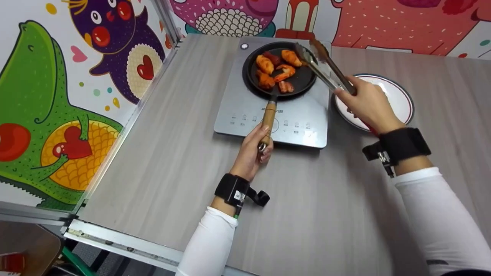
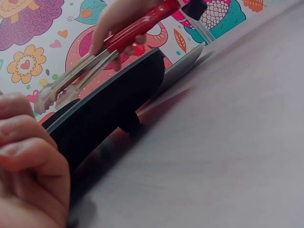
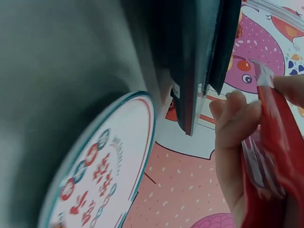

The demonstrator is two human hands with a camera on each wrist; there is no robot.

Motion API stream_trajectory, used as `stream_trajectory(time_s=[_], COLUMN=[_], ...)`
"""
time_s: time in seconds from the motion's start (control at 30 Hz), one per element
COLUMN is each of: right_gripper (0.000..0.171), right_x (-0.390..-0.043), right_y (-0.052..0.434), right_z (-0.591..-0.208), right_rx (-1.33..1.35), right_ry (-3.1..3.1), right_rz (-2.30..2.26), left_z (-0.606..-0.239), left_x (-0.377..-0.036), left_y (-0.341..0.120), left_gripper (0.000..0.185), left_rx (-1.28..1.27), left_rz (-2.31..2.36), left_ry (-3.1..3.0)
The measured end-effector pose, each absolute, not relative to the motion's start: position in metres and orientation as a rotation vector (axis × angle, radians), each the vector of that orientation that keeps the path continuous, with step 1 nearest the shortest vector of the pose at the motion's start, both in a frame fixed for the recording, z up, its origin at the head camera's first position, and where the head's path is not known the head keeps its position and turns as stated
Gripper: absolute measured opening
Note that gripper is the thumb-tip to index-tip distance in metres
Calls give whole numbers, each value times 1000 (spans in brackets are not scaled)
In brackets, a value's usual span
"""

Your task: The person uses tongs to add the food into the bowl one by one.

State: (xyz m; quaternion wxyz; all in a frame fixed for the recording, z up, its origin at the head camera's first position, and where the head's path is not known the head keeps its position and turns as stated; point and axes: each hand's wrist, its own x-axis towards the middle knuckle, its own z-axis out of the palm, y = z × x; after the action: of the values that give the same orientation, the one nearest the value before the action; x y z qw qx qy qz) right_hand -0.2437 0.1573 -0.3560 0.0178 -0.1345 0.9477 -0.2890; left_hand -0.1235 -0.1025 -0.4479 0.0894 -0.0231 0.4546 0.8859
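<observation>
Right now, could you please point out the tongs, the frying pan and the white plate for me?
tongs point(image 1: 324, 69), head view, middle of the metal arms.
frying pan point(image 1: 307, 76), head view, bare dark base.
white plate point(image 1: 399, 100), head view, bare white surface near the rim.

Black frying pan point(image 1: 282, 71) flat on the induction hob, wooden handle point(image 1: 267, 119) gripped by the left hand point(image 1: 253, 149), metal tongs point(image 1: 324, 67) with red grips held by the right hand point(image 1: 366, 105), tips over the pan's far rim
</observation>
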Motion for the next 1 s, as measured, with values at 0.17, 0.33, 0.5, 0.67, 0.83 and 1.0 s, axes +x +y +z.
stream_trajectory(time_s=[0.17,0.33,0.5,0.67,0.83,1.0], right_gripper=[50,56,59,59,59,58], right_x=[-229,-214,-195,-174,-155,-141], right_y=[171,185,201,220,237,253], right_z=[-364,-371,-378,-383,-388,-393], right_rx=[-368,-318,-315,-299,-293,-266], right_ry=[3007,3045,3074,3089,3115,3153], right_rz=[-884,-889,-881,-892,-896,-861], left_z=[-447,-448,-449,-448,-447,-446], left_x=[-123,-123,-123,-123,-123,-123], left_y=[-104,-107,-107,-106,-106,-104], left_gripper=[50,51,53,53,53,55], left_rx=[-57,-48,-55,-50,-55,-75], left_rz=[2637,2636,2628,2623,2629,2623], left_ry=[1348,1359,1347,1346,1355,1311])
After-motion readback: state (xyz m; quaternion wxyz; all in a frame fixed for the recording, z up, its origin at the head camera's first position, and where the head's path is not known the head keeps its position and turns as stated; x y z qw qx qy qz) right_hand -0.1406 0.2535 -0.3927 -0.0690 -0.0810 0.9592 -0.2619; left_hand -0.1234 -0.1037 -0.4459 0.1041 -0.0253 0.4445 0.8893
